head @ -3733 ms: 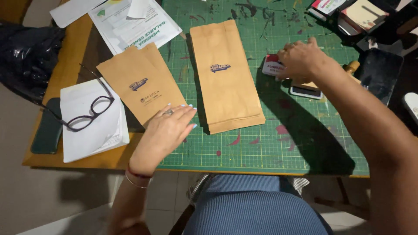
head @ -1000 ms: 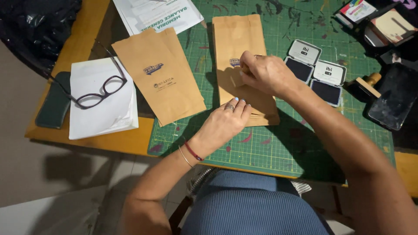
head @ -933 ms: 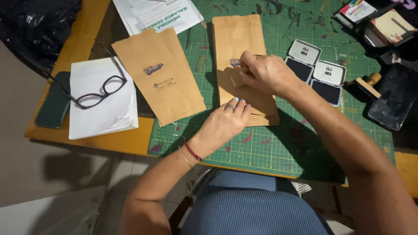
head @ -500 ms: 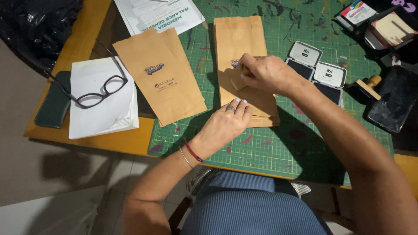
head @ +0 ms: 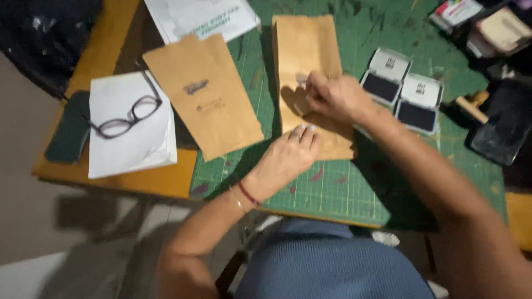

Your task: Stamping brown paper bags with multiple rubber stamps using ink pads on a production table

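Since half a second ago, little has moved: the right hand (head: 332, 98) still presses down with closed fingers on the upright paper bag (head: 308, 66) in the middle of the desk (head: 149, 180), and what it holds I cannot tell. The left hand (head: 288, 158) lies flat on the bag's lower edge. The bag looks light, thin and easily creased — best pinned flat. Two open ink pads (head: 402, 94) sit just beside it on the right, a second bag (head: 202, 94) on the left — glasses (head: 126, 116) lie well apart.

Stamp within right hand (head: 335, 98) hidden
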